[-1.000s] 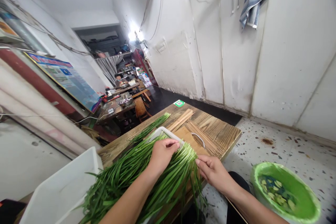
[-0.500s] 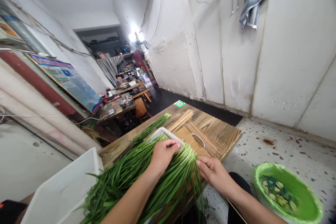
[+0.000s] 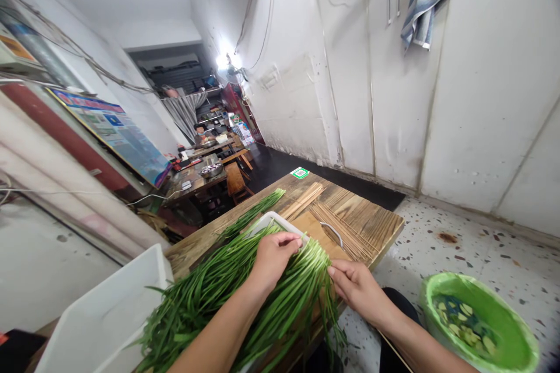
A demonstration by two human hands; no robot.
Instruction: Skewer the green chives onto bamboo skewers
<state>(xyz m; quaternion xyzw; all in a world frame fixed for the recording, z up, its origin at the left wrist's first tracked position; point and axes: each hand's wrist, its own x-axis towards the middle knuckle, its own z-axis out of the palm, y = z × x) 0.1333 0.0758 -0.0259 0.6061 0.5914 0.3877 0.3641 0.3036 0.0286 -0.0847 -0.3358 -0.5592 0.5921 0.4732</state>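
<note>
A big pile of long green chives (image 3: pixel 227 297) lies across a wooden table (image 3: pixel 371 218), its pale cut ends pointing toward the far right. My left hand (image 3: pixel 273 256) rests on top of the pile near those ends, fingers pinched on a few stalks. My right hand (image 3: pixel 356 288) is at the pile's right edge, fingertips closed on the stalk ends. A thin skewer runs under my right forearm.
Bundles of bamboo skewers (image 3: pixel 336 224) and a smaller chive bunch (image 3: pixel 254 213) lie further along the table, by a white tray (image 3: pixel 271 221). A white tub (image 3: pixel 105 315) stands at the left. A green bowl of scraps (image 3: pixel 476 320) sits on the terrazzo floor at the right.
Almost nothing moves; both hands stay on the chive ends, with only a slight shift of the camera.
</note>
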